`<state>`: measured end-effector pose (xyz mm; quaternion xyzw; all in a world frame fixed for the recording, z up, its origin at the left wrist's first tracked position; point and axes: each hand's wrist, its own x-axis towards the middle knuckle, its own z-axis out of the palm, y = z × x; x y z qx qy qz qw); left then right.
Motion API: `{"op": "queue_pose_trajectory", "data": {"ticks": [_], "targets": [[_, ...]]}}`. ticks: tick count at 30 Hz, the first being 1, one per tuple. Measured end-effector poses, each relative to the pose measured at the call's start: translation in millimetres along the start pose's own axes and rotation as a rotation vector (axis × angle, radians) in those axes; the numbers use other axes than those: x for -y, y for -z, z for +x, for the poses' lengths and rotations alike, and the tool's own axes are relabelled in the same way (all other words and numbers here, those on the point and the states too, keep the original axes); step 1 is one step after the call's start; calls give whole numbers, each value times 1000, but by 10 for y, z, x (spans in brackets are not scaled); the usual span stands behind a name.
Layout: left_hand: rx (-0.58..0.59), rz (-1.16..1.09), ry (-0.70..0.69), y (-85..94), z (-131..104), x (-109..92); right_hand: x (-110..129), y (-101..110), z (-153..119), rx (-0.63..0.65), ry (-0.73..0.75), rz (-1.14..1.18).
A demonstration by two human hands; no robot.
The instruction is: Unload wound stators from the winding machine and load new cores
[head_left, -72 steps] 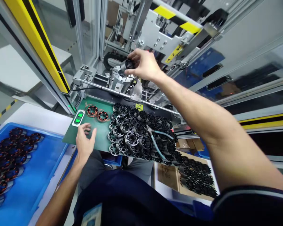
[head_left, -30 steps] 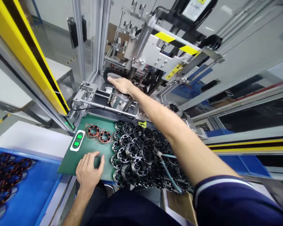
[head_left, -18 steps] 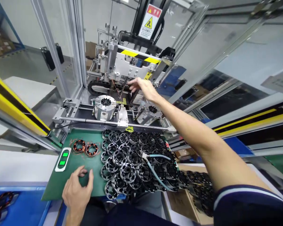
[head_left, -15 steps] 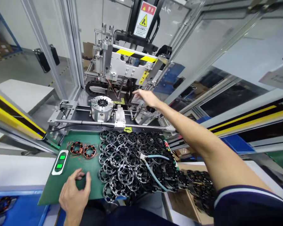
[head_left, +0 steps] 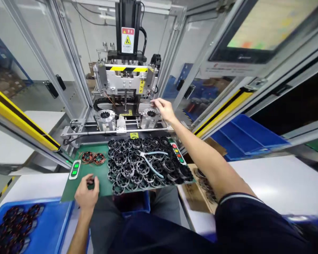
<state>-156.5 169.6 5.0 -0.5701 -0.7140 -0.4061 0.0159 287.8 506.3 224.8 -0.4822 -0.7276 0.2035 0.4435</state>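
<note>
My right hand (head_left: 164,108) reaches into the machine, fingers spread, just above and behind the right round metal fixture (head_left: 149,118); it holds nothing I can see. The left round fixture (head_left: 105,118) stands beside it on the rail. My left hand (head_left: 87,192) rests on the near edge of the green mat (head_left: 100,176), fingers curled around a small dark part that I cannot make out. A heap of black stator rings (head_left: 140,164) covers the mat's right half. Two copper-wound stators (head_left: 92,157) lie at its left.
A white box with two green buttons (head_left: 74,169) sits at the mat's left edge. A blue tray (head_left: 55,225) with wound stators is at lower left. Yellow light-curtain bars (head_left: 23,120) flank the opening. A press head (head_left: 125,77) hangs over the fixtures. Blue bins (head_left: 243,135) stand at right.
My right hand has left the left fixture and moved right to the right fixture. The view has tilted up and pulled back. My left hand stays on the mat's near edge.
</note>
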Motion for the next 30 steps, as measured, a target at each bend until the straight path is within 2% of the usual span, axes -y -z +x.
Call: {"op": "queue_pose_trajectory", "data": {"ticks": [2, 4, 6, 9, 11, 13, 15, 17, 20, 22, 23, 24, 26, 30], "targets": [[-49, -6, 18, -38, -15, 44, -45, 360, -660, -31, -55, -18], [-80, -12, 27, -81, -42, 69, -116, 673, -1460, -29, -134, -73], [-67, -26, 12, -96, -65, 69, -214, 860, -2276, -30, -218, -145], [-26, -36, -1, -62, -62, 43, -429, 870, -3232, -30, -310, -203], [-19, -32, 10, -34, -53, 35, -586, 779, -3603, -43, -342, -203], [-4, -44, -6, -19, -97, 57, -720, 689, -3795, -58, -356, -190], [-21, -75, -51, -19, -266, 121, -826, 635, -3876, -65, -353, -173], [-97, -110, -86, -41, -595, 219, -919, 621, -3900, -64, -336, -151], [-237, -126, -73, -159, -1258, 402, -1072, 647, -3887, -60, -305, -102], [-218, -132, -61, -291, -1604, 549, -1185, 666, -3871, -62, -296, -58], [-130, -102, -48, -362, -1697, 631, -1240, 666, -3870, -70, -302, -34], [-1, -40, -38, -432, -1725, 717, -1290, 656, -3878, -91, -323, -4], [161, 62, -21, -563, -1593, 887, -1374, 592, -3936, -188, -409, 63], [327, 312, 23, -774, -941, 1119, -1464, 266, -4204, -530, -610, 236]]}}
